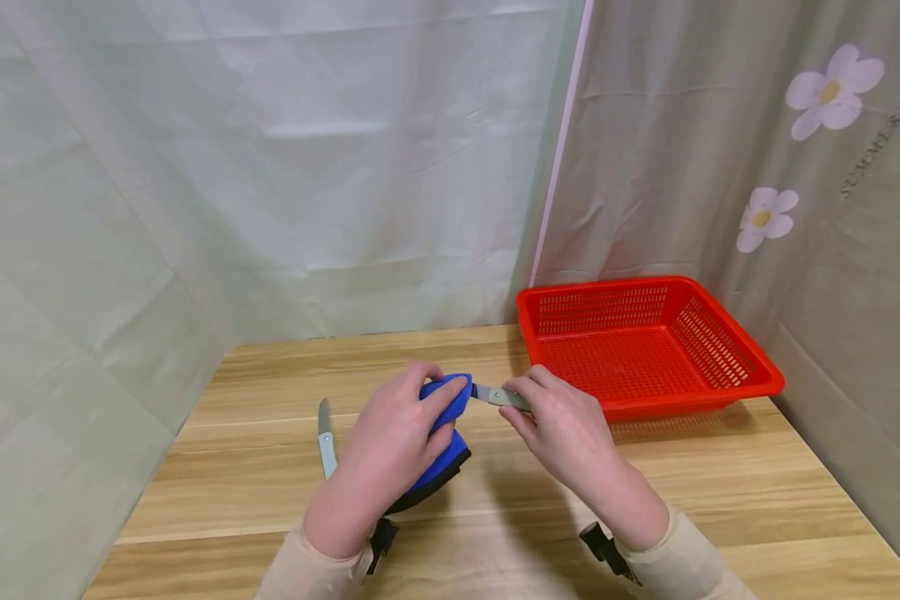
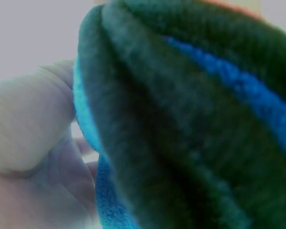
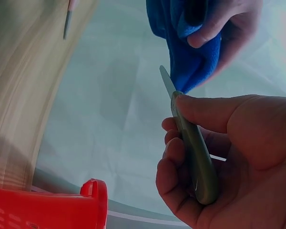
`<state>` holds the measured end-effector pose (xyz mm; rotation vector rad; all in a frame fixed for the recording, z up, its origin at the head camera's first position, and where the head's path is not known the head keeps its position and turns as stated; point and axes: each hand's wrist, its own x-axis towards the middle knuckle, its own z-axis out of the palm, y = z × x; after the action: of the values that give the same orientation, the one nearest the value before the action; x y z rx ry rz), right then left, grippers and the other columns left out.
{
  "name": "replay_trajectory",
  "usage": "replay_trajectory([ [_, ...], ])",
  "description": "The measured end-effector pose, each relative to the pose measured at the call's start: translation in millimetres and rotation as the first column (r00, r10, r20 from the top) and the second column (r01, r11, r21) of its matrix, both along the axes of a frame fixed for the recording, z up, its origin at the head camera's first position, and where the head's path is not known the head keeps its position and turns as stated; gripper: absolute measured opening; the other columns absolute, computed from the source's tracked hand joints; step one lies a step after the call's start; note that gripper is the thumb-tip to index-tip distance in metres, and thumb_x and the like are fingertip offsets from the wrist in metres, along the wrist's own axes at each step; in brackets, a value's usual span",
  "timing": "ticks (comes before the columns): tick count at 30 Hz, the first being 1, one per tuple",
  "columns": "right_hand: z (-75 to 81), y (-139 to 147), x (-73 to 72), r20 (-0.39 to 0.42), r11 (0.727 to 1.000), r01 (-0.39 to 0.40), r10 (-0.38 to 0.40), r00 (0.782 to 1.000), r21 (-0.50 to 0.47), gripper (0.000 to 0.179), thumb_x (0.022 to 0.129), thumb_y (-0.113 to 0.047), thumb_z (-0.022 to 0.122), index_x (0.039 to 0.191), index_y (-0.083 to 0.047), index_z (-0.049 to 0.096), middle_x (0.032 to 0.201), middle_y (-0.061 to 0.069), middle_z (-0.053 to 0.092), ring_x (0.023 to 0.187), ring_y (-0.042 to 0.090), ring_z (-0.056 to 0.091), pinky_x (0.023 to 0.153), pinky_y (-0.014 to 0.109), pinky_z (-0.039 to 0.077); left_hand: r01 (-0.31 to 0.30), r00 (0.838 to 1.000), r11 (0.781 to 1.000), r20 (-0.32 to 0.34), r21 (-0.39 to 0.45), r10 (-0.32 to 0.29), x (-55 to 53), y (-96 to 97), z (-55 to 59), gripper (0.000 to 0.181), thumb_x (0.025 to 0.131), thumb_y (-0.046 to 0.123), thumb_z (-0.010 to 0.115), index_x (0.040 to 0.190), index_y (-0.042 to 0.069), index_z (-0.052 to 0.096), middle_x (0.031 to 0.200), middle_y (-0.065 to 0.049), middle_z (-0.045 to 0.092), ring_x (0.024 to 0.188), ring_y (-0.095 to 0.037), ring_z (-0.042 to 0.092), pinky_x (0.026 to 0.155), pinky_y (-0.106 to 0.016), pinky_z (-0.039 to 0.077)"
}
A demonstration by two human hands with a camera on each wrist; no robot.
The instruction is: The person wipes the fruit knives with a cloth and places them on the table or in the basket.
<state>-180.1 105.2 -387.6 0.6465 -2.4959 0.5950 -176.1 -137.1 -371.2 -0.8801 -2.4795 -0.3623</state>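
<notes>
My left hand [image 1: 390, 437] grips a blue cloth [image 1: 442, 465] with dark edging, bunched between thumb and fingers. In the left wrist view its dark folded edge [image 2: 157, 119] fills most of the picture. My right hand [image 1: 570, 425] holds a small knife [image 1: 516, 401] by its grey-green handle, thumb along one side and fingers curled under it. The blade points left, toward the cloth, and its tip end meets the cloth's upper corner. From the right wrist, the short blade [image 3: 166, 78] shows beside the hanging cloth [image 3: 195, 62].
A second knife [image 1: 326, 440] with a pale blue handle lies on the wooden table [image 1: 255, 467], left of my left hand, blade pointing away. At the back right stands a red plastic basket [image 1: 648, 406] with perforated sides, close behind my right hand. Curtains [image 1: 345, 167] hang around the table.
</notes>
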Motion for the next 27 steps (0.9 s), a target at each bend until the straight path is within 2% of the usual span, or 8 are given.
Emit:
replay_trajectory([
  [8, -1.1, 0, 0.0, 0.002, 1.000, -0.009, 0.009, 1.000, 0.007, 0.025, 0.088, -0.016, 0.096, 0.106, -0.013, 0.080, 0.093, -0.004, 0.065, 0.070, 0.009, 0.059, 0.056, 0.024, 0.047, -0.005, 1.000, 0.998, 0.019, -0.060, 0.006, 4.7, 10.6, -2.6, 0.047, 0.094, 0.021, 0.090, 0.140, 0.015, 0.078, 0.129, -0.015, 0.066, 0.099, -0.032, 0.072, 0.085, -0.049, 0.063],
  [14, -0.7, 0, -0.5, 0.011, 1.000, -0.015, 0.015, 1.000, 0.013, 0.026, 0.088, -0.016, 0.096, 0.108, -0.013, 0.080, 0.094, -0.003, 0.065, 0.070, 0.009, 0.059, 0.056, 0.024, 0.047, 0.003, 1.000, 0.999, 0.005, -0.048, -0.002, 5.7, 12.5, -4.4, 0.046, 0.094, 0.021, 0.091, 0.137, 0.015, 0.079, 0.128, -0.014, 0.066, 0.097, -0.033, 0.072, 0.081, -0.049, 0.063],
  [27, -1.1, 0, -0.1, 0.008, 1.000, -0.024, 0.024, 1.000, 0.014, 0.026, 0.088, -0.016, 0.096, 0.107, -0.014, 0.080, 0.094, -0.004, 0.066, 0.070, 0.008, 0.058, 0.056, 0.024, 0.047, 0.010, 1.000, 0.999, 0.021, -0.050, -0.009, 4.9, 11.4, -5.2, 0.045, 0.094, 0.020, 0.090, 0.137, 0.014, 0.078, 0.129, -0.016, 0.067, 0.099, -0.034, 0.072, 0.082, -0.049, 0.064],
])
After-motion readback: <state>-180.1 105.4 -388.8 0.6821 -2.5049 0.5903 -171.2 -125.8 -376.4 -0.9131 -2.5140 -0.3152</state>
